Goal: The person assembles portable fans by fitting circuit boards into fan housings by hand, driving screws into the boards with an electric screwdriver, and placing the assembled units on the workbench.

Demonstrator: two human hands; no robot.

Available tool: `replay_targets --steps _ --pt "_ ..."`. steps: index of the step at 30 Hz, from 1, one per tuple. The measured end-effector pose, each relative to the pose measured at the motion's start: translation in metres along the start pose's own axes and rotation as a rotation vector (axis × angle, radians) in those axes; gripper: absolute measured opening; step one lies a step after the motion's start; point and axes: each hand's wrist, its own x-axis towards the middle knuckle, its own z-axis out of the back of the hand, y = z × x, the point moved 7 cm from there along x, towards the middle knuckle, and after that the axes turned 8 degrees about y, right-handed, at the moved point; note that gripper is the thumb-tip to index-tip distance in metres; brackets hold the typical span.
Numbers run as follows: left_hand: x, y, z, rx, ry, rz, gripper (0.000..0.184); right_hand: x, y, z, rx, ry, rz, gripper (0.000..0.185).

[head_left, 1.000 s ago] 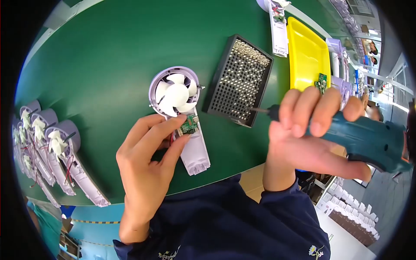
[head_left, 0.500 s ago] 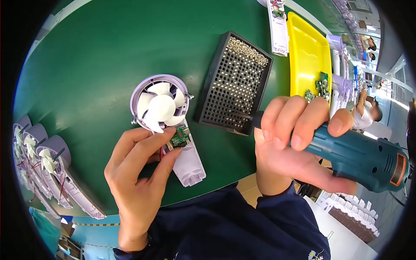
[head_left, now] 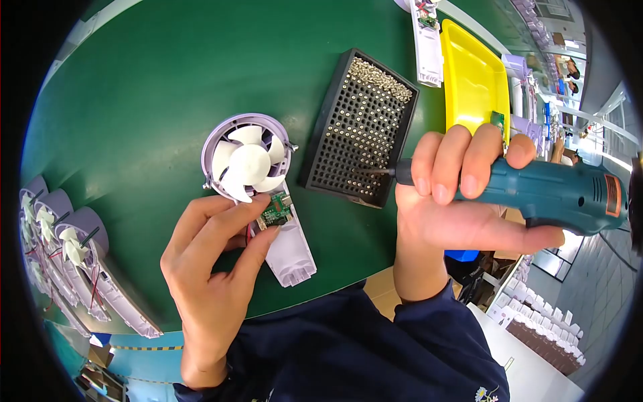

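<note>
Right hand (head_left: 462, 194) is gripping an electric screwdriver (head_left: 549, 194), bit over the screw tray (head_left: 365, 130).
Left thumb and fingertips are pinching a green circuit board (head_left: 276, 211) at the fan housing (head_left: 290, 251).

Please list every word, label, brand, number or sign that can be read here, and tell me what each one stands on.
None can be read.
Orange label on the teal power screwdriver: too small and blurred.
Green circuit board: any markings are too small to read.
</note>
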Motion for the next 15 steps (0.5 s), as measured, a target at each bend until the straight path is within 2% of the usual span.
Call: replay_targets --steps 6,13,15 --pt "0.000 0.000 -0.001 -0.004 0.010 0.001 0.035 -0.005 0.005 -0.034 -0.251 0.237 0.040 0.075" --pt "-0.001 0.001 -0.002 -0.031 -0.008 -0.032 0.033 -0.003 0.010 -0.032 -0.215 0.115 0.151 0.080" --pt "0.000 -0.001 -0.004 -0.025 -0.009 -0.057 0.032 0.001 0.020 -0.041 -0.227 0.096 0.130 0.075"
